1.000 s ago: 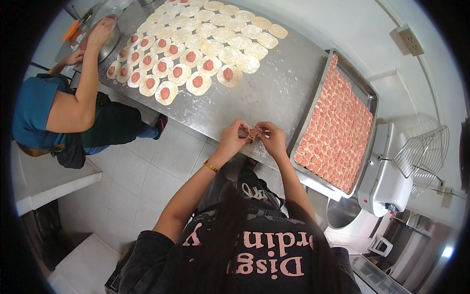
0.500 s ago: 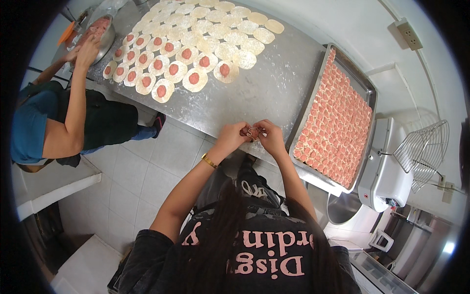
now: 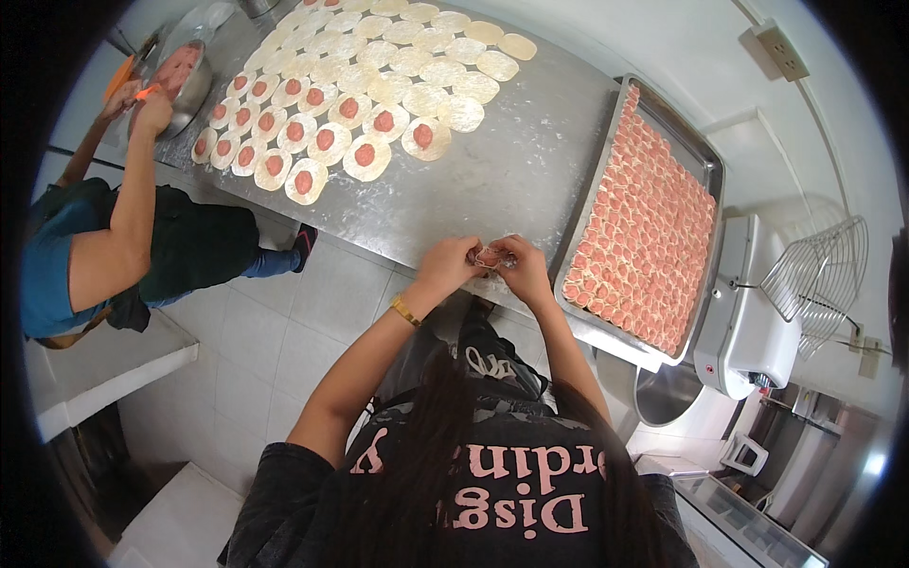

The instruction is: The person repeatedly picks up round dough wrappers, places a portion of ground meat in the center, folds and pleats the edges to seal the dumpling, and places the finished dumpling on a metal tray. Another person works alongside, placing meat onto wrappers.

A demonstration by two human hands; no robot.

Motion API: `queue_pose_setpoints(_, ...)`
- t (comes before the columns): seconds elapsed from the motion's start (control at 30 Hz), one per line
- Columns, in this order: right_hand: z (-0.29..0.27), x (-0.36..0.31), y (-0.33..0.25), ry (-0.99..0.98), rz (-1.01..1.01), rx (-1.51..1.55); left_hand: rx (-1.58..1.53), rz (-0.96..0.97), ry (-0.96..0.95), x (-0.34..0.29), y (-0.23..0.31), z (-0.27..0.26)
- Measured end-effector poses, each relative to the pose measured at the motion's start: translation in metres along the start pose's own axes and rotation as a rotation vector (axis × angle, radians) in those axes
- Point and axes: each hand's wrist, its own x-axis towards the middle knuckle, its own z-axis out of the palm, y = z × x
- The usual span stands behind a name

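Note:
At the near edge of the steel table point(image 3: 417, 204), my left hand point(image 3: 445, 263) and my right hand point(image 3: 524, 268) meet around one small dumpling point(image 3: 487, 257). Fingers of both hands pinch its wrapper about the pink meat filling; parts of it are hidden behind them. Round floured wrappers point(image 3: 409, 62) lie in rows across the far left of the table. Those in the nearer left rows carry a lump of meat point(image 3: 365, 154) each. On my right, a metal tray point(image 3: 712, 189) holds many open-topped dumplings point(image 3: 644, 237) set close together.
At the left, a co-worker point(image 3: 99, 246) holds an orange-handled tool point(image 3: 148, 92) by a steel bowl point(image 3: 196, 90) of pink meat. Right of the tray stand a white machine point(image 3: 748, 312) and a wire guard point(image 3: 822, 275). A wall socket point(image 3: 782, 53) is at upper right.
The co-worker's hands have drawn back from the meat, and an orange-handled tool now shows in them. My hands stay in place, fingers shifting slightly on the dumpling. The whole view has tilted a little.

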Motion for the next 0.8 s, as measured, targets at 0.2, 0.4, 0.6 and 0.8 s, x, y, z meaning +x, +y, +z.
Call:
queue_pose_setpoints(0.2, 0.001, 0.000, -0.004, 0.061, -0.018, -0.028, -0.273, -0.006, -0.010, 0.001, -0.004, 0.000)
queue_pose_setpoints(0.4, 0.004, 0.000, -0.007, 0.073, -0.026, 0.063, -0.048, -0.066, -0.047, 0.004, 0.010, 0.000)
queue_pose_setpoints(0.6, -0.005, -0.009, -0.008, 0.060, -0.015, -0.095, -0.048, -0.036, -0.049, 0.003, 0.010, -0.004)
queue_pose_setpoints(0.8, -0.002, -0.001, -0.012, 0.053, 0.020, -0.060, 0.016, -0.059, -0.079, 0.007, 0.012, 0.003)
